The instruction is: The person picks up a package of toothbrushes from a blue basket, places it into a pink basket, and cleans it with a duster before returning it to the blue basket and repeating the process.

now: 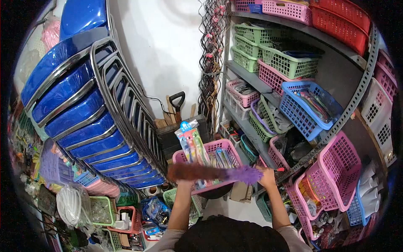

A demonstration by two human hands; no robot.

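Observation:
My right hand (266, 178) is closed round the handle of a feather duster (210, 172), whose red handle tip pokes out to the right. Brown at the left end and purple near my hand, the duster is smeared by motion. It passes across the front of a pink basket (233, 152). Inside the basket lie packaged toothbrushes (222, 159), with a taller colourful pack (192, 140) leaning up at the left. My left hand (185, 183) is at the basket's near left corner, its fingers hidden behind the duster.
Tall stacked blue chairs (90, 113) rise on the left. Metal shelves (247, 75) with green, pink and blue baskets fill the right. Behind the pink basket stand a black-handled tool (177, 102) and wood pieces. Baskets of goods crowd the lower left, including a red one (128, 218).

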